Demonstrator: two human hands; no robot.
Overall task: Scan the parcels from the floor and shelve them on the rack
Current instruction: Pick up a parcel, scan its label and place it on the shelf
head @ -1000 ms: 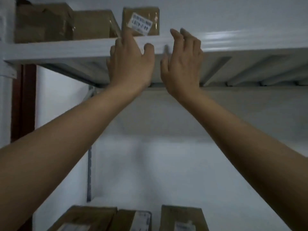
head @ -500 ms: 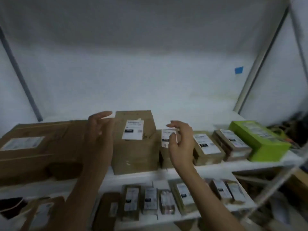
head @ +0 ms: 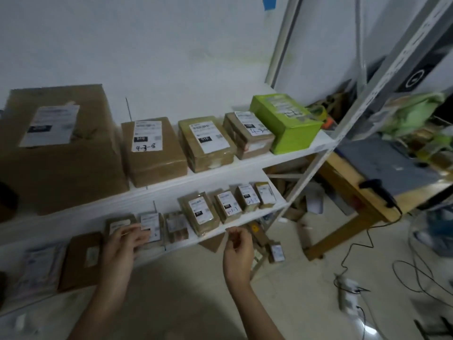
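white rack point(head: 220, 172) holds labelled brown parcels point(head: 154, 153) and a green box point(head: 289, 128)

Bare left hand point(head: 120, 244), right hand point(head: 237, 249), forearms point(head: 103, 303)

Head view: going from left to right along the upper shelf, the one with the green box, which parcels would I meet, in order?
Large brown box → brown box with a handwritten label → tape-wrapped parcel → small brown parcel → green box.
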